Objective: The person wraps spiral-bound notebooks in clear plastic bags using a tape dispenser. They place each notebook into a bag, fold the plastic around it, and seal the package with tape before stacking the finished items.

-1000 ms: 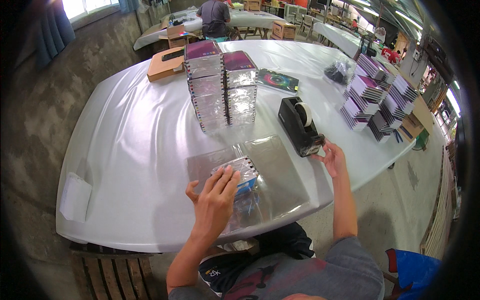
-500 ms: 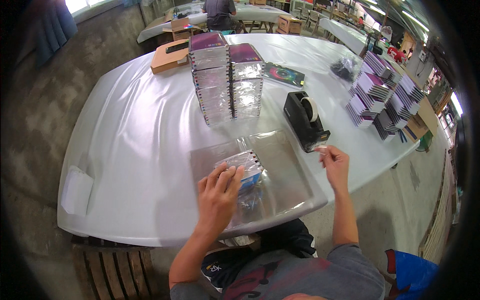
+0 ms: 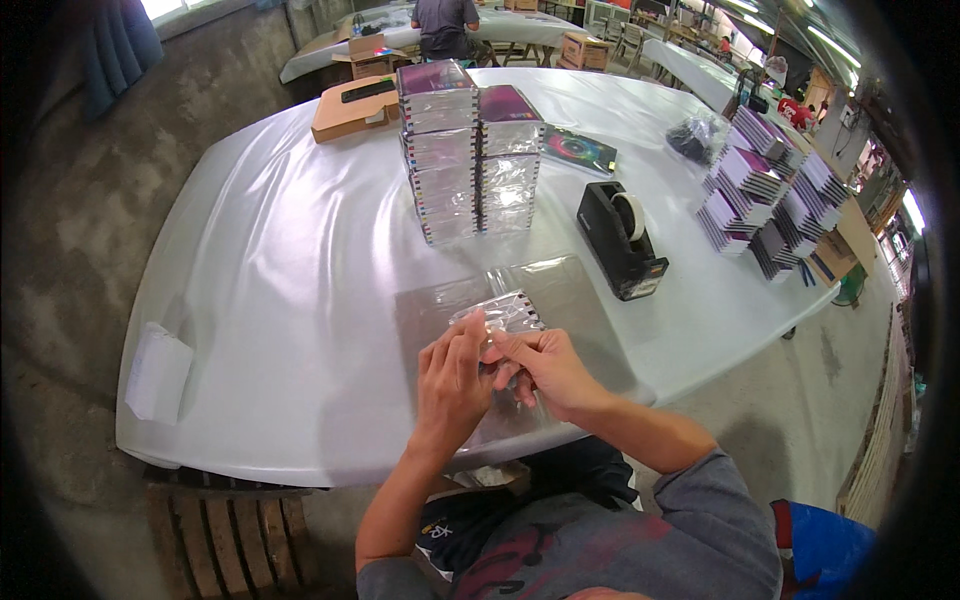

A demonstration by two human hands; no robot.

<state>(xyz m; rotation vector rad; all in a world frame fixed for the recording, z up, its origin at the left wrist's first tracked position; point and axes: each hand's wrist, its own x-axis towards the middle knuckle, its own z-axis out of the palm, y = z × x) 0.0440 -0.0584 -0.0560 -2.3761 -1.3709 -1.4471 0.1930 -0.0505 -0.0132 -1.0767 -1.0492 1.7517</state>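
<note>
A small spiral notebook (image 3: 516,311) in clear plastic wrap lies before me, its near part covered by my hands. My left hand (image 3: 452,372) is closed on the wrapped notebook's left side, fingers gathered on the plastic. Meeting it there is my right hand (image 3: 548,368), thumb and fingertips pinched together over the wrap on a piece of clear tape that is mostly hidden. Under the notebook lies a stack of clear plastic sheets (image 3: 592,340). Beyond my right hand stands a black tape dispenser (image 3: 612,245) with a roll of tape.
Tall stacks of wrapped notebooks (image 3: 440,150) stand ahead. More notebook piles (image 3: 765,190) are at the right, beside a plastic bag (image 3: 693,137). A cardboard box (image 3: 335,115), a dark booklet (image 3: 582,150) and a white block (image 3: 160,373) rest on the table. Another person (image 3: 443,28) sits farther back.
My right hand has moved left from the dispenser's cutting edge to the notebook, carrying the tape. My left fingers have shifted from lying over the notebook to gripping at its wrap.
</note>
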